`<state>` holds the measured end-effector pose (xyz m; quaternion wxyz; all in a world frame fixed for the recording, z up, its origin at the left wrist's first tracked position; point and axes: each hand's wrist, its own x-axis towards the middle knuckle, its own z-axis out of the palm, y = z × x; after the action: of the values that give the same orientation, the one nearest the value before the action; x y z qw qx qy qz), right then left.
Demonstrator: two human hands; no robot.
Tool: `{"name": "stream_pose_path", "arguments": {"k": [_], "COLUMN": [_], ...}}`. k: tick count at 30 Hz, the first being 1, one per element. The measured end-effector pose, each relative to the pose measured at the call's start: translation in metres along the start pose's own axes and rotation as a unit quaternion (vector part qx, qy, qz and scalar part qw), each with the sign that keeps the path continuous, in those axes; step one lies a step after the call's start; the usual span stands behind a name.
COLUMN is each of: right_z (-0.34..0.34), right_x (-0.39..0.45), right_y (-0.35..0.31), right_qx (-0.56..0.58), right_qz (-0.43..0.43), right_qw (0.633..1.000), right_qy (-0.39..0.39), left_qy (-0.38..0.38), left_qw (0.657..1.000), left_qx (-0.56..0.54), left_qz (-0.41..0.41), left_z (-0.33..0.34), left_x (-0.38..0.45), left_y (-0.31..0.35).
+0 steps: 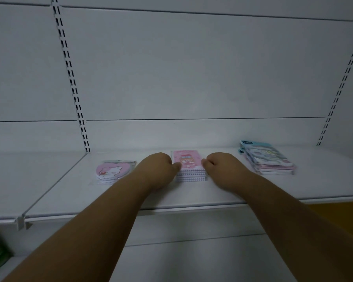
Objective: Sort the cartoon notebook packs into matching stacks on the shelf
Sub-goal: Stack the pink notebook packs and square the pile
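A shop: white metal display shelf (192,192), slotted uprights (73,88) on the back panel, packaged cartoon notebooks (189,165) stacked.

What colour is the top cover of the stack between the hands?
Pink, with a cartoon figure, on the middle stack; the head view shows it.

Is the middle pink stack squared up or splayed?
Squared up: the pink stack shows edges lined up in front, with the left hand and right hand gripping its two sides.

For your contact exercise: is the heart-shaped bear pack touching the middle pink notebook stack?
Apart. The head view shows the heart-shaped bear pack lying left of the pink notebook stack, with the left hand and bare shelf between them.
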<state>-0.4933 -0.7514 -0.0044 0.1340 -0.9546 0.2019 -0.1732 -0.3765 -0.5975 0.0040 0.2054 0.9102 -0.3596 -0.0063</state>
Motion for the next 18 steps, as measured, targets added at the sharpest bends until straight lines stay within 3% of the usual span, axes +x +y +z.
{"name": "stream_pose_path", "arguments": {"k": [10,18], "right_z": [0.002,0.005], "right_x": [-0.011,-0.011], "right_y": [0.008,0.018], "right_qx": [-0.011,0.0], "right_qz": [-0.045,-0.093], "right_qw": [0.999,0.996], "right_qy": [0.013,0.015], "left_qy": [0.016,0.083], "left_qw": [0.999,0.994], "left_qx": [0.016,0.01], "left_qz": [0.034,0.066], "left_z": [-0.002,0.009], "left_x": [-0.01,-0.018], "left_y": [-0.002,-0.01]}}
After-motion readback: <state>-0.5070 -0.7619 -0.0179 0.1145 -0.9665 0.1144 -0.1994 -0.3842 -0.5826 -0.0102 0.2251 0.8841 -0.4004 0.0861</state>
